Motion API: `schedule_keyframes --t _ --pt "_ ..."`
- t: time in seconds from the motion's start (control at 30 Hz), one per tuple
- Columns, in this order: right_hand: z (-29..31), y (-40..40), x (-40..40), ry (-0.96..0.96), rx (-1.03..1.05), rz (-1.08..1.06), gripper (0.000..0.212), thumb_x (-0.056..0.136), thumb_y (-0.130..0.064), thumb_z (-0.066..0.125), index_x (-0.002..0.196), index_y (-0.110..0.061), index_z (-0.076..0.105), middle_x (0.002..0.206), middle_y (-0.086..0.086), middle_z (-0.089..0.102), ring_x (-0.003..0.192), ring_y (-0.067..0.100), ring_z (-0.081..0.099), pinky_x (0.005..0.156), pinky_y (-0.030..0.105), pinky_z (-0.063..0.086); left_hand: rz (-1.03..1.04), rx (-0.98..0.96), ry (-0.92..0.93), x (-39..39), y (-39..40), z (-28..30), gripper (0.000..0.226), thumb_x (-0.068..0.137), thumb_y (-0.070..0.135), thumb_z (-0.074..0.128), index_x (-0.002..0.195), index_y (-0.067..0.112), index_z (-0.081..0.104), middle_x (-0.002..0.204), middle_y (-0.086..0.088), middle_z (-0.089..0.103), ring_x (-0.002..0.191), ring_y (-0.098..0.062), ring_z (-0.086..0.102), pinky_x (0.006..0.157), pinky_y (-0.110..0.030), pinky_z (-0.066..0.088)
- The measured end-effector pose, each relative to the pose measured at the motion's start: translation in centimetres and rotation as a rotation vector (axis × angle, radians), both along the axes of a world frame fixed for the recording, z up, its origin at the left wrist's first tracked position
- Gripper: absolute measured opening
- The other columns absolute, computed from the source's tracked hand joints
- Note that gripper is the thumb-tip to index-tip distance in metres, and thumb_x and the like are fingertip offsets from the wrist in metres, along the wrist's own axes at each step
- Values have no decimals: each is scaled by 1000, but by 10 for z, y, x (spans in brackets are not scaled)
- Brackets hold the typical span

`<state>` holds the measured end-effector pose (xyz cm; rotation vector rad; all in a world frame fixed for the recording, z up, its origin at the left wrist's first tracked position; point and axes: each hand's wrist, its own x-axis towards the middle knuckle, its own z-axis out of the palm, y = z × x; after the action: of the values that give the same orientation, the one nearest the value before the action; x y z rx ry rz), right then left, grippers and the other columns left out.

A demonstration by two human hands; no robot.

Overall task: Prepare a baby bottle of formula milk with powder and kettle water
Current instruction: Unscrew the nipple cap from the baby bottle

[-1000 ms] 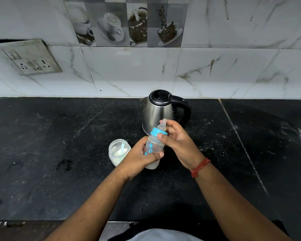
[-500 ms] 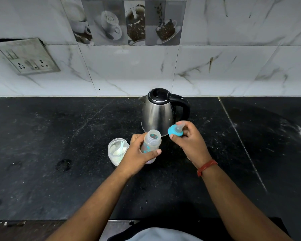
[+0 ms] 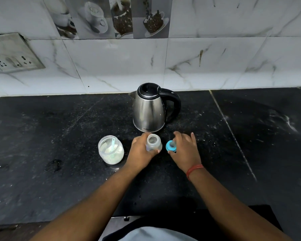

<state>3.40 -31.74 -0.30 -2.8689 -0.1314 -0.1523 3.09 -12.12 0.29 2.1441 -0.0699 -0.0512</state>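
Opening step: left hand [image 3: 140,150] grips uncapped clear plastic bottle [image 3: 153,142]; right hand [image 3: 184,148] pinches blue-ringed teat cap [image 3: 171,146] at counter. Next, likely: release cap, scoop powder.

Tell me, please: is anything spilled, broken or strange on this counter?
Nothing is tipped over. The socket plate on the wall looks crooked and lifted from the tiles. Pale specks and smears lie on the black counter; whether they are powder, I cannot tell.

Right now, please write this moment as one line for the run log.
step: cap off | left hand: grips clear plastic baby bottle, open, upright | right hand: holds blue teat cap at black counter
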Motion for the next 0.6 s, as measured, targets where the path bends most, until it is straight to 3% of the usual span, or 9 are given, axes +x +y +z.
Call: schedule_keyframes --t 0.2,0.4,0.6 --pt "-15 -5 2 14 -170 68 79 77 -33 82 143 -14 44 138 7 59 139 19 44 127 50 10 -63 185 69 7 -8 -17 51 80 34 85 122 28 57 119 11 64 125 -17 43 105 -36 42" --pt "-24 -6 3 48 -180 91 78 76 -36 83 142 -15 45 136 9 62 139 22 46 127 51 10 -57 240 89 10 -11 -23 54 81 36 84 126 26 56 126 7 63 129 -17 43 97 -26 34" --pt "-23 -4 6 58 -165 97 78 78 -36 81 143 -14 43 134 7 63 138 22 46 127 50 10 -46 248 114 13 -10 -24 59 80 36 86 130 26 54 129 7 63 132 -17 42 98 -25 31"
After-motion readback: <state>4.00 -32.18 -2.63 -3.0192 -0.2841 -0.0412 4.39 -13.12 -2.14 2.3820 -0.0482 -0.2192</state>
